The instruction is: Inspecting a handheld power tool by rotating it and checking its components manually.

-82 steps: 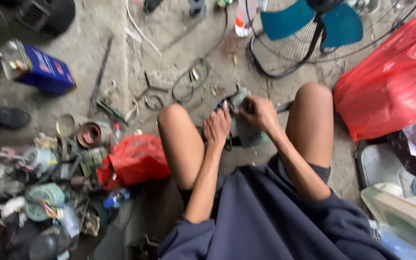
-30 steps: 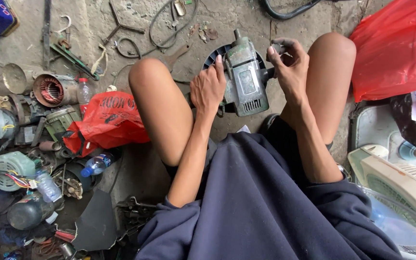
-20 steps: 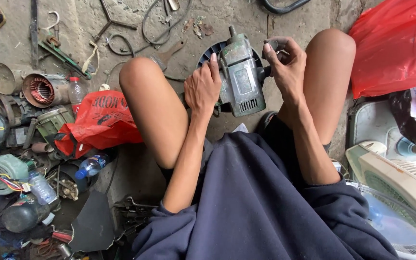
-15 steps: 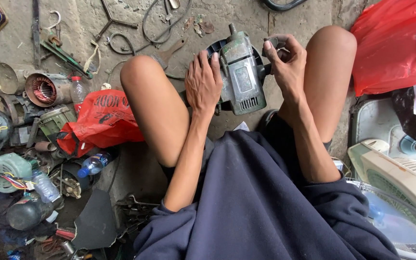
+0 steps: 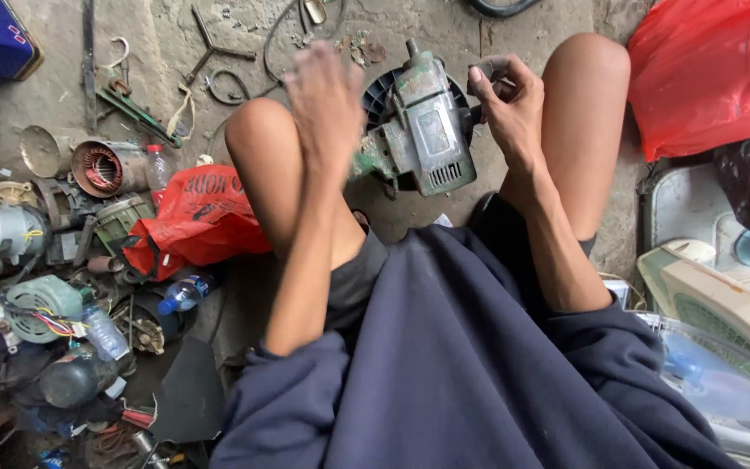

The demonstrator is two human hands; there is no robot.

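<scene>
The left hand (image 5: 327, 104) has lifted off the green motor (image 5: 423, 130) (open, blurred), leaving the right hand (image 5: 509, 104) gripping its side alone.

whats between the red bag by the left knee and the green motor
In the head view, the person's left knee and blurred left hand lie between the red bag and the green motor.

Worn green-grey electric motor (image 5: 423, 130), vented casing, lying on concrete floor between knees.

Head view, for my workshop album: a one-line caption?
Right hand grips worn green motor; blurred left hand hovers beside it.
</scene>
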